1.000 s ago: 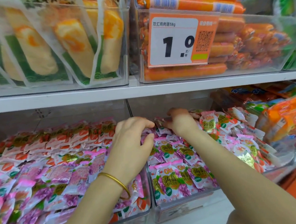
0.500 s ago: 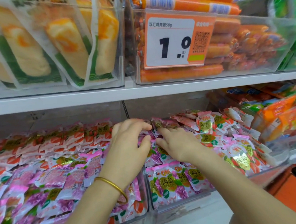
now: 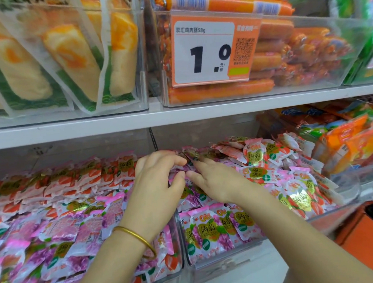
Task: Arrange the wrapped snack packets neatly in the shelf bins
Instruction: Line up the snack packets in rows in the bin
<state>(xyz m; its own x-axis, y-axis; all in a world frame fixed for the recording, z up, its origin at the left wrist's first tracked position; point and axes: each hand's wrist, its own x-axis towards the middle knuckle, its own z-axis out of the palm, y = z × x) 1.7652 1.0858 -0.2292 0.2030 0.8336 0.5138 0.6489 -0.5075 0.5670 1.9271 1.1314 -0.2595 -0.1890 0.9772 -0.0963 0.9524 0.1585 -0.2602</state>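
Small pink and purple wrapped snack packets fill two clear shelf bins on the lower shelf: a left bin and a middle bin. My left hand, with a gold bangle on its wrist, reaches over the divider between them, and its curled fingers and thumb pinch purple packets. My right hand lies on the middle bin's pile right beside it. Its fingers are stretched out and touch a dark packet at the back. Strawberry-print packets are heaped on the bin's right side.
A third clear bin at the right holds orange packets. The upper shelf edge runs just above my hands, carrying bins of orange sausages, yellow cake packs and a price tag. An orange crate stands lower right.
My right hand has drawn back from the rear of the middle bin toward my left hand, and its fingers have straightened. My left hand has stayed over the divider with its fingers curled.
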